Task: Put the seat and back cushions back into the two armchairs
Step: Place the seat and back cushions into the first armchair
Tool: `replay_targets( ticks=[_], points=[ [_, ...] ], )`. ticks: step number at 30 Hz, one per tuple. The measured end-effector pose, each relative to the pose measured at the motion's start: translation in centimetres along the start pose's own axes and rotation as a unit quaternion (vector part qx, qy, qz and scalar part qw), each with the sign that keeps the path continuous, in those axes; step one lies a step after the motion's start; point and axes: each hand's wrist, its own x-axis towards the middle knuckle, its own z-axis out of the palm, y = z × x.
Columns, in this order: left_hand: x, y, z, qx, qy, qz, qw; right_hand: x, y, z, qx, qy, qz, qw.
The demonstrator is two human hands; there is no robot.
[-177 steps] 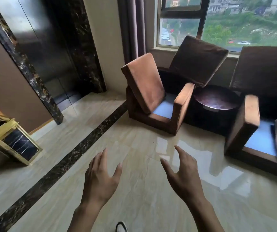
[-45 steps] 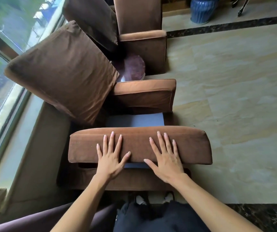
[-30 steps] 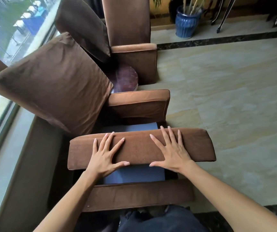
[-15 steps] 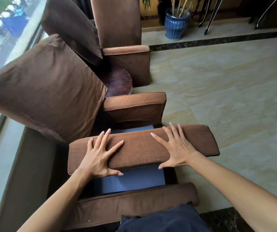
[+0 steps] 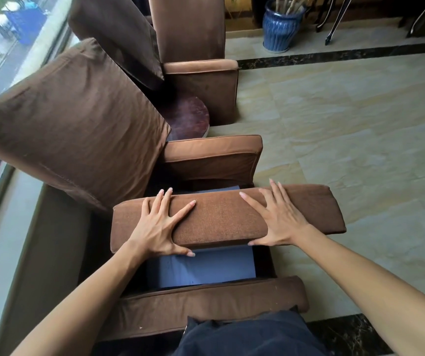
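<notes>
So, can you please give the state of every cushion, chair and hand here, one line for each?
seat cushion: on edge, held above the seat, not yet laid flat
left hand: spread, gripping the cushion
right hand: spread, gripping the cushion
near armchair: blue seat base bare
near back cushion: tilted, out of place
far back cushion: tilted, out of place
far seat cushion: standing on edge

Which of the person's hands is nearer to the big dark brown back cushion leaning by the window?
Left. The left hand grips the seat cushion just below the back cushion; the right hand sits further along, towards the floor side.
</notes>
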Motion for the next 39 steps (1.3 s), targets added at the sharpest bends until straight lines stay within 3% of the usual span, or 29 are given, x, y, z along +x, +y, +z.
replay_targets(
  ticks=[16,28,34,39],
  points=[
    [-0.8,1.6,-1.0,0.021,0.039,0.011,0.999,-1.0,1.6,-0.4,0.040,0.044,-0.017,0.998],
    [0.8,6.4,-4.9,0.016,0.053,-0.040,0.998,1.3,9.6,-3.6,0.064,-0.005,-0.130,0.989],
    [2.2,11.7,-7.2,0.021,0.071,-0.129,0.989,5.1,15.1,-5.2,0.079,0.049,-0.222,0.971],
    [1.8,14.9,-12.1,0.026,0.107,-0.228,0.967,9.1,17.3,-12.1,0.035,0.068,-0.310,0.948]
  ],
)
